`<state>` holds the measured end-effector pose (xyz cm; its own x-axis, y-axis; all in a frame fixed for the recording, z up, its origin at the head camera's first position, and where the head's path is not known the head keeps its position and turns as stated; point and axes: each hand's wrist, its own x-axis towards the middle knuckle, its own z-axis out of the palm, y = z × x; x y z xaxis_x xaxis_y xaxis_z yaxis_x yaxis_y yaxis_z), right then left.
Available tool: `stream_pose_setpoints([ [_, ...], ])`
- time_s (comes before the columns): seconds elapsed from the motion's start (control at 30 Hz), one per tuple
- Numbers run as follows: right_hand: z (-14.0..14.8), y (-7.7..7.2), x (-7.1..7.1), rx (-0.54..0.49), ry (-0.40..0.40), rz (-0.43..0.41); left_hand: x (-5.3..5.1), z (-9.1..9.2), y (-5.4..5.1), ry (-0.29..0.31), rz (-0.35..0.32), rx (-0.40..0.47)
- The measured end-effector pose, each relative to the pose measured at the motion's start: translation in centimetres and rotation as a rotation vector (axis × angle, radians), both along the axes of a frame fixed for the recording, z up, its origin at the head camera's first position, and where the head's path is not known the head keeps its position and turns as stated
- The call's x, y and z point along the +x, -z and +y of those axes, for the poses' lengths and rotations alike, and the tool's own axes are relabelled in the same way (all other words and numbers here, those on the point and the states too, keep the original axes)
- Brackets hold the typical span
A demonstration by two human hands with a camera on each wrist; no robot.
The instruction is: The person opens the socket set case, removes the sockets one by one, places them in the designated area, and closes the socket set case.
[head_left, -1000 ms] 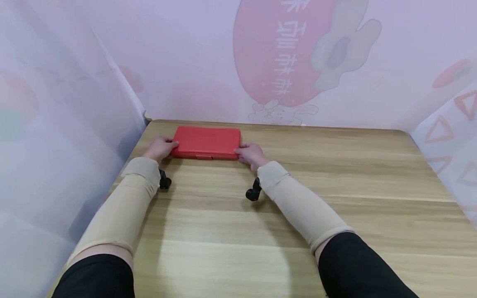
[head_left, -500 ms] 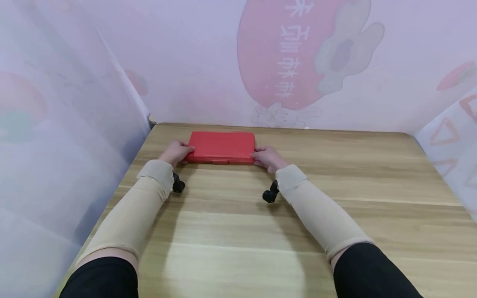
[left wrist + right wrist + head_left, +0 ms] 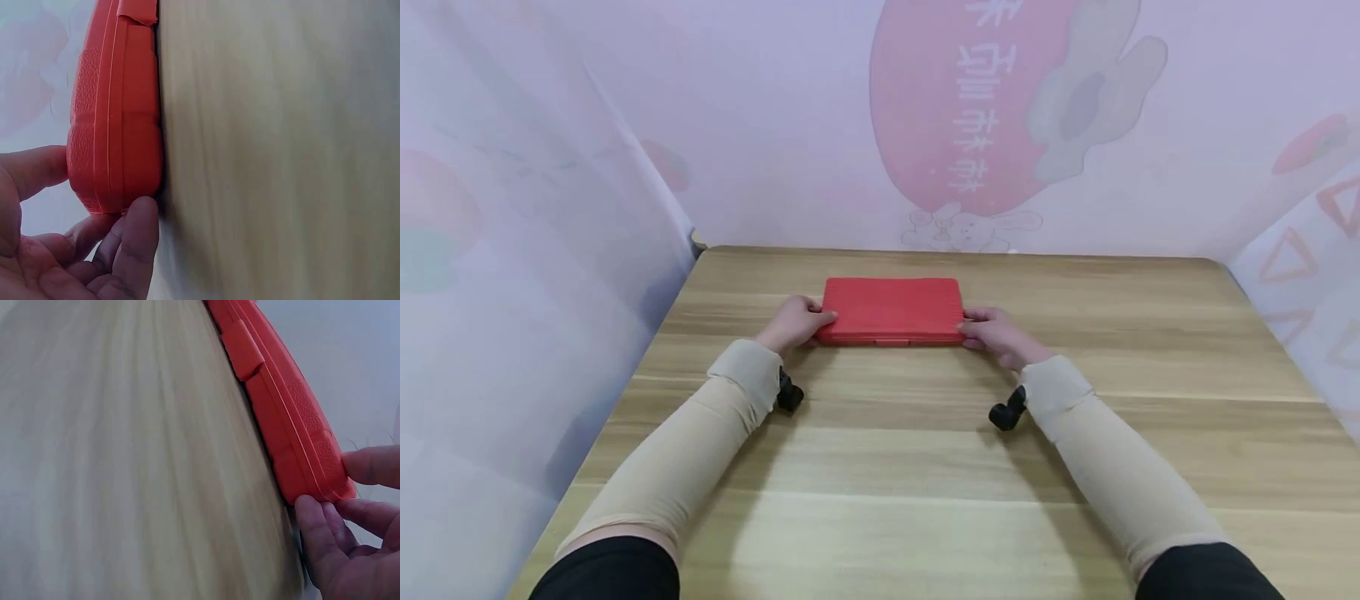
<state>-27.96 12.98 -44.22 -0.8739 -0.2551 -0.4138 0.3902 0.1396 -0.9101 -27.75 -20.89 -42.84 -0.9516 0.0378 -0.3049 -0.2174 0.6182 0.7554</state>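
Note:
A flat red plastic case (image 3: 891, 310), its lid closed, lies low at the far middle of the wooden table, with its latch side toward me. My left hand (image 3: 793, 323) grips the case's left end, thumb on the top edge and fingers at the side. At the opposite end my right hand (image 3: 1000, 335) holds it the same way. In the left wrist view the red case (image 3: 119, 119) shows its seam, and the fingertips (image 3: 140, 219) sit at its lower edge. The right wrist view shows the case's latch (image 3: 242, 350) and the thumb (image 3: 375, 466) on the lid.
The wood-grain table (image 3: 895, 467) stretches toward me and to the right. Behind it hangs a pale printed cloth (image 3: 775, 125), with more cloth along the left and right sides. A small black camera mount (image 3: 1009, 410) projects from the right wrist, and another from the left.
Both hands have moved the red case to the right and somewhat toward me across the table. Their grip on its two ends looks the same throughout.

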Motion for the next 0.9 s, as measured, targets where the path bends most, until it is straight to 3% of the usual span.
stream_pose_setpoints([
  [0.23,3.1,-0.2,1.2,0.052,-0.006,0.02,0.0,2.7,0.0,0.044,-0.001,0.001],
  [0.5,4.4,0.2,2.2,0.054,-0.009,0.028,0.9,3.8,0.4,0.073,0.039,-0.1],
  [0.9,8.0,-0.6,3.1,0.059,-0.058,0.065,1.7,6.8,0.6,0.104,0.071,-0.035],
])
